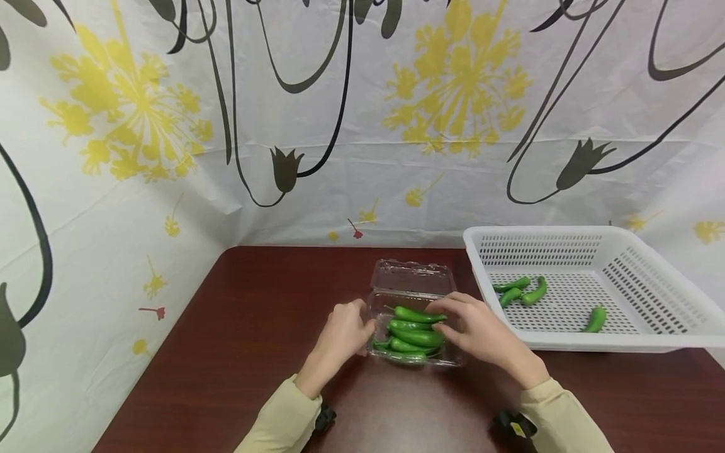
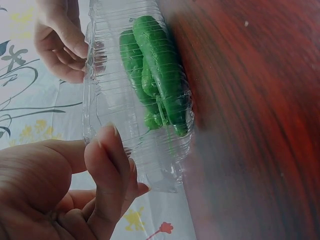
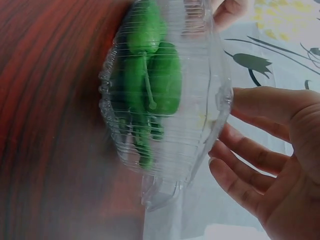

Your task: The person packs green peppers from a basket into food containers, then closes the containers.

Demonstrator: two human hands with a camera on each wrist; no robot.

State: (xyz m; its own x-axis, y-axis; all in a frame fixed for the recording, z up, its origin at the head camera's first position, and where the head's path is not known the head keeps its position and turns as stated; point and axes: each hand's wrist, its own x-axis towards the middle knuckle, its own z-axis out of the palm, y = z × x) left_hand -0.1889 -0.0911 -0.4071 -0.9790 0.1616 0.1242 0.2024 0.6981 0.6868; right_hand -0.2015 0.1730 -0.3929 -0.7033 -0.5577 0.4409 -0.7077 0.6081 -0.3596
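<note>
A clear plastic clamshell box [image 1: 412, 279] stands on the table with its lid folded back. Several green chili peppers [image 1: 416, 338] lie side by side inside, and their shapes show through the ribbed wall in both wrist views. At the box's left side, my left hand [image 1: 347, 327] pinches the rim between thumb and fingers. My right hand [image 1: 476, 324] reaches in over the opposite side. Its thumb and index finger are spread apart, with fingertips at the rim close to the pepper ends; in the right wrist view the fingers [image 3: 240, 170] are loosely bent.
To the right stands a white perforated plastic basket [image 1: 557, 343] with a few more green peppers [image 1: 534, 292] in it. The dark reddish-brown table [image 1: 283, 302] meets a patterned cloth [image 1: 362, 126] at the back and left.
</note>
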